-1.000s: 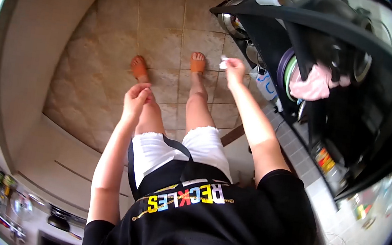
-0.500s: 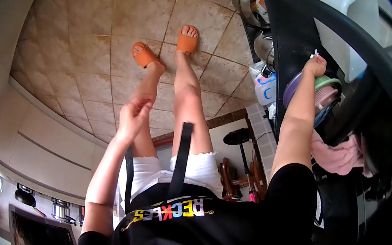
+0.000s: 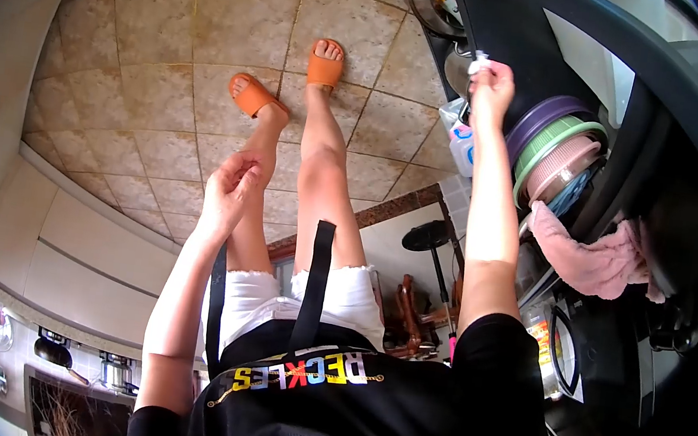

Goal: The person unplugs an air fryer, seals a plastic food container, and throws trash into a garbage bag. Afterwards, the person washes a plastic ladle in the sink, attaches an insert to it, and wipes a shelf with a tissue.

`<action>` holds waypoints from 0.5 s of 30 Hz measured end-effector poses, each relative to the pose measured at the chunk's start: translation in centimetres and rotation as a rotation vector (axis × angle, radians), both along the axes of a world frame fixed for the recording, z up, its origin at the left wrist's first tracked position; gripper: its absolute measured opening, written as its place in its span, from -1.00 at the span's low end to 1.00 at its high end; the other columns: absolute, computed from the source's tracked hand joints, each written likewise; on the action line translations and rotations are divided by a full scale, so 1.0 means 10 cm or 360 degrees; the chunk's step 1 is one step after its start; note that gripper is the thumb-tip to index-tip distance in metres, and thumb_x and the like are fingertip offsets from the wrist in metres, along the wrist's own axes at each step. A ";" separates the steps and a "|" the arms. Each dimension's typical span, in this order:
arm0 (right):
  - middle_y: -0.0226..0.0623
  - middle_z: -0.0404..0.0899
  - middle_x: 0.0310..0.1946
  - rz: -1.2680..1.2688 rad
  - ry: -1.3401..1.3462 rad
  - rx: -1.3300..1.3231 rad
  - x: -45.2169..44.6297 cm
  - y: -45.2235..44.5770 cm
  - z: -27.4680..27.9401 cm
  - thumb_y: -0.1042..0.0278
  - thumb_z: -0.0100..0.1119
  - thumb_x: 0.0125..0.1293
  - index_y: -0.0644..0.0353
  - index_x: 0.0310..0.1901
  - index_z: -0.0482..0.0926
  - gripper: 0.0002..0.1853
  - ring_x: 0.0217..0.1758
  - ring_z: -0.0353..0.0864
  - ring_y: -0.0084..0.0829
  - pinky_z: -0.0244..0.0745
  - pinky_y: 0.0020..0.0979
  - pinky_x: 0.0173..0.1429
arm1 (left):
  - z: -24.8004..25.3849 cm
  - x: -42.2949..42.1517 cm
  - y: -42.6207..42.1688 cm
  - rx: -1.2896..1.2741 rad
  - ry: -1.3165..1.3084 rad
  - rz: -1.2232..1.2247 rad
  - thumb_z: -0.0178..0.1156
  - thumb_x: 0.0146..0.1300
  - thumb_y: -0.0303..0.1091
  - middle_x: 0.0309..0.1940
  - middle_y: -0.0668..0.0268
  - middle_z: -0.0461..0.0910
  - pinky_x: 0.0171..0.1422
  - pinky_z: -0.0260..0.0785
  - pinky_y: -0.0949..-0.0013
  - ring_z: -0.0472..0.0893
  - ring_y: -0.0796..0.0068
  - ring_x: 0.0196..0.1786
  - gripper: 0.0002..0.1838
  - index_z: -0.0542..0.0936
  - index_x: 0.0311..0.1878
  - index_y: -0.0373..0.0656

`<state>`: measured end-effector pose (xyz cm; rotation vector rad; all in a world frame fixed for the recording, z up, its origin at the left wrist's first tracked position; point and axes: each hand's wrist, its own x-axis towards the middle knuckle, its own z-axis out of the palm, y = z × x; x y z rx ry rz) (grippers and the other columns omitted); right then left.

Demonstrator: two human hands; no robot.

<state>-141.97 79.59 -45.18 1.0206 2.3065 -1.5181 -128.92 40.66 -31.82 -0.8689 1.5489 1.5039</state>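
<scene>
My right hand [image 3: 492, 92] is stretched out over the edge of the black shelf [image 3: 524, 35], its fingers pinching a small crumpled white piece [image 3: 479, 62]. I cannot make out what that piece is made of. Close to this forearm, nested purple, green and pink plastic basins [image 3: 548, 155] stand on the shelf. Over the tiled floor, in front of my leg, hangs my left hand [image 3: 228, 193]. Its fingers are curled in towards the thumb and nothing shows in them.
A pink cloth [image 3: 592, 257] hangs below the basins. Metal pots [image 3: 428, 1] and a plastic bag [image 3: 462, 149] sit beside the shelf. White cabinets [image 3: 81, 272] line the left side, with a pan [image 3: 52, 351] on the counter. Brown tiles [image 3: 156, 16] cover the floor.
My right hand has moved left, away from the basins to the shelf's edge, still pinching the white piece. The basins are now uncovered. My left hand has risen slightly.
</scene>
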 end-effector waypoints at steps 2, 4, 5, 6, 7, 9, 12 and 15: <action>-0.39 0.49 -0.50 -0.0139 0.0039 0.0258 -0.15 0.26 0.10 0.48 0.01 0.28 0.20 -0.24 0.43 -0.95 -0.55 0.43 -0.68 0.30 -0.67 -0.57 | -0.06 0.07 -0.06 -0.0015 -0.0008 -0.0007 0.00 0.30 -0.44 -0.25 0.35 0.50 -0.06 0.33 0.51 0.49 0.60 -0.21 -0.77 0.46 -0.01 -0.25; -0.31 0.49 -0.49 -0.0196 0.0040 0.0686 -0.26 0.85 -0.09 0.44 0.08 0.22 0.23 -0.29 0.44 -0.92 -0.56 0.48 -0.46 0.38 -0.45 -0.51 | -0.13 0.12 -0.10 -0.0031 -0.0018 -0.0003 0.00 0.30 -0.44 -0.26 0.35 0.50 -0.07 0.33 0.51 0.48 0.60 -0.21 -0.77 0.46 -0.01 -0.25; -0.26 0.51 -0.48 0.0106 0.0015 0.1267 -0.30 1.21 -0.22 0.42 0.11 0.19 0.23 -0.29 0.45 -0.89 -0.51 0.50 -0.38 0.41 -0.40 -0.42 | -0.17 0.14 -0.12 -0.0050 -0.0029 0.0001 0.00 0.30 -0.44 -0.26 0.35 0.50 -0.07 0.33 0.52 0.48 0.60 -0.21 -0.78 0.46 -0.02 -0.26; -0.21 0.53 -0.46 0.0423 -0.0013 0.1840 -0.32 1.52 -0.32 0.39 0.14 0.17 0.23 -0.29 0.47 -0.87 -0.47 0.53 -0.29 0.43 -0.34 -0.34 | -0.21 0.16 -0.12 -0.0070 -0.0043 0.0005 0.00 0.30 -0.44 -0.26 0.35 0.50 -0.08 0.34 0.52 0.49 0.60 -0.22 -0.78 0.47 -0.02 -0.26; -0.18 0.54 -0.44 0.0427 -0.0036 0.1832 -0.34 1.75 -0.42 0.39 0.15 0.15 0.22 -0.32 0.48 -0.87 -0.41 0.54 -0.24 0.43 -0.31 -0.27 | -0.24 0.17 -0.12 -0.0079 -0.0048 0.0009 0.00 0.30 -0.44 -0.26 0.35 0.50 -0.08 0.34 0.52 0.49 0.60 -0.22 -0.78 0.47 -0.02 -0.26; -0.18 0.56 -0.45 0.0056 -0.0076 0.1520 -0.36 1.81 -0.57 0.44 0.18 0.10 0.20 -0.42 0.49 -0.93 -0.36 0.57 -0.23 0.43 -0.29 -0.21 | -0.28 0.20 -0.13 -0.0085 -0.0059 0.0016 -0.01 0.27 -0.50 -0.29 0.37 0.52 -0.06 0.33 0.57 0.49 0.65 -0.24 -0.77 0.46 -0.03 -0.32; -0.21 0.57 -0.47 0.0028 0.0081 0.1490 -0.19 1.65 -0.65 0.53 0.17 0.06 0.21 -0.47 0.46 -0.93 -0.39 0.57 -0.27 0.43 -0.32 -0.23 | -0.31 0.20 -0.03 -0.0073 -0.0058 0.0043 -0.01 0.25 -0.50 -0.30 0.37 0.53 -0.08 0.34 0.57 0.49 0.66 -0.24 -0.77 0.47 -0.03 -0.31; -0.22 0.49 -0.55 0.0236 0.0392 0.1158 0.10 0.94 -0.51 0.62 0.09 0.04 0.23 -0.53 0.41 -0.90 -0.45 0.50 -0.28 0.39 -0.31 -0.26 | -0.29 0.18 0.09 -0.0130 -0.0132 -0.0102 0.00 0.24 -0.50 -0.31 0.37 0.53 -0.09 0.35 0.56 0.49 0.65 -0.24 -0.77 0.48 -0.05 -0.29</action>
